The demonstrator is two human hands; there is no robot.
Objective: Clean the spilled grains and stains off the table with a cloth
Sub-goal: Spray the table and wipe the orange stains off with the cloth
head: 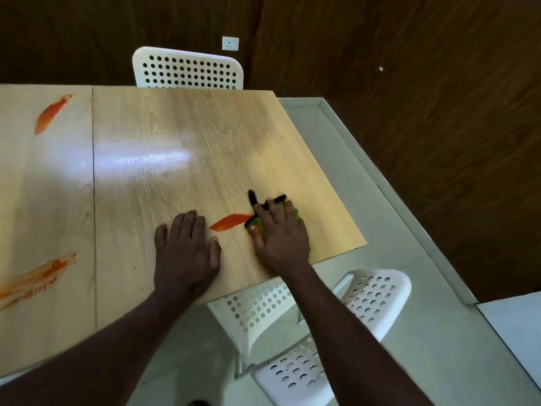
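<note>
Green cloth point(260, 222) with black trim lies on the light wood-grain table point(175, 136), near its right edge. Right hand point(281, 235) is pressed flat on top of the cloth, fingers spread, palm down. An orange stain point(229, 222) sits just left of the cloth, touching its edge. Left hand point(187, 247) rests open and flat on the tabletop, holding nothing, just left of that stain. Two further orange smears point(51, 114) point(38, 276) mark the left panel. White perforated chairs point(187, 68) point(307, 332) stand at the far and near sides.
</note>
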